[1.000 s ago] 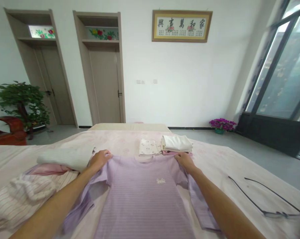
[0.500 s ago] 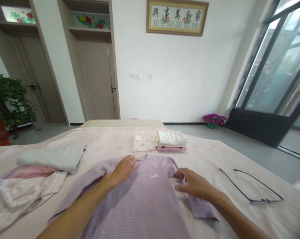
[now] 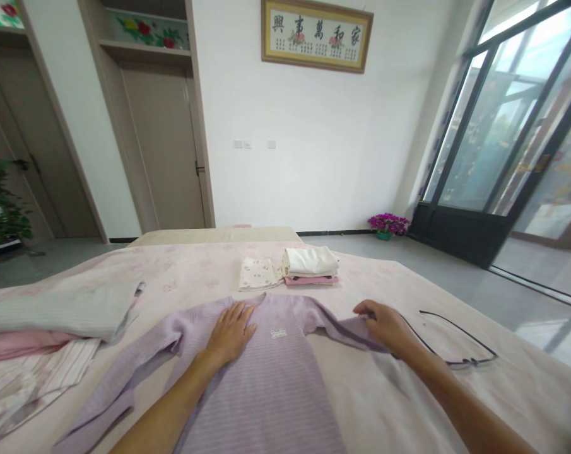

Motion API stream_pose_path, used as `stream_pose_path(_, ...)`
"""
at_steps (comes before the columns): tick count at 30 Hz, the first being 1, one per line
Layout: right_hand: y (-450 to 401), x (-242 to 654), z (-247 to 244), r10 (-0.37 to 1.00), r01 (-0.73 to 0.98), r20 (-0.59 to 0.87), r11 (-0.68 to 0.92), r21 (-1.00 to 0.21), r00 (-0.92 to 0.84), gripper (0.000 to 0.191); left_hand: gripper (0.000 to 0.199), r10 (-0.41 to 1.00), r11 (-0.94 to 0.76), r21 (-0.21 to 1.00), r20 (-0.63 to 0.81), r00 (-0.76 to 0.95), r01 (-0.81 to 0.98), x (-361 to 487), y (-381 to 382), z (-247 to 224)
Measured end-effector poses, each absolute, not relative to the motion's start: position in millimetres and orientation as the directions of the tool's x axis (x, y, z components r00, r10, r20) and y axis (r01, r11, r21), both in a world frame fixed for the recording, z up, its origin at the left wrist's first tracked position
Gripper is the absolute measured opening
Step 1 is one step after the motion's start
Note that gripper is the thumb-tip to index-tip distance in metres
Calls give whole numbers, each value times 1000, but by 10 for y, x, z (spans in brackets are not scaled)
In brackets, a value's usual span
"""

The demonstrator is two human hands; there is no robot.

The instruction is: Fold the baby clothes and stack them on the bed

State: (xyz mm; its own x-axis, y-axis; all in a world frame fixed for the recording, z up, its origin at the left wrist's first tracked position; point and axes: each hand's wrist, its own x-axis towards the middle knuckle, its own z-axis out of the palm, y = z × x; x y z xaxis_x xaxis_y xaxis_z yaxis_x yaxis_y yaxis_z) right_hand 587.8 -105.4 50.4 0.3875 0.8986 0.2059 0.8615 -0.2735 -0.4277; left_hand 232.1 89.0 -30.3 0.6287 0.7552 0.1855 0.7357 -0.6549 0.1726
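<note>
A lilac long-sleeved shirt (image 3: 270, 384) with fine stripes and a small white chest emblem lies spread out, its neckline facing away from me. My left hand (image 3: 231, 333) rests flat on its upper chest near the collar, fingers stretched. With its fingers closed round the lower part of the right-side sleeve, my right hand (image 3: 384, 325) holds that sleeve out to the right. The other sleeve runs down to the lower left, with a bend near the cuff.
A pink-patterned cloth (image 3: 195, 271) covers the surface. Folded clothes (image 3: 311, 261) and a folded dotted garment (image 3: 259, 274) sit beyond the collar. A heap of clothes (image 3: 58, 315) lies left. Eyeglasses (image 3: 472, 362) rest at the right, partly behind my right arm.
My right hand has moved right with the sleeve, which was bent downward and is now stretched out sideways. My left hand stays on the chest. The view has turned slightly right.
</note>
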Motion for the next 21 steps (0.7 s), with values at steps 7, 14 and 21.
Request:
stream_pose_path(7,-827,6754,353,807,802,93,-553,-226,583,32,54,761,-646,139,186,621,751,2337,848,-267)
stream_pose_path(14,-829,6810,-18,812,827,159,-545,-136,562,38,54,765,-642,143,175,619,753,2341,846,-271)
stream_pose_path(21,-1030,6822,57,807,843,284,-538,-7,518,39,55,766,-642,145,160,623,753,2334,814,-220)
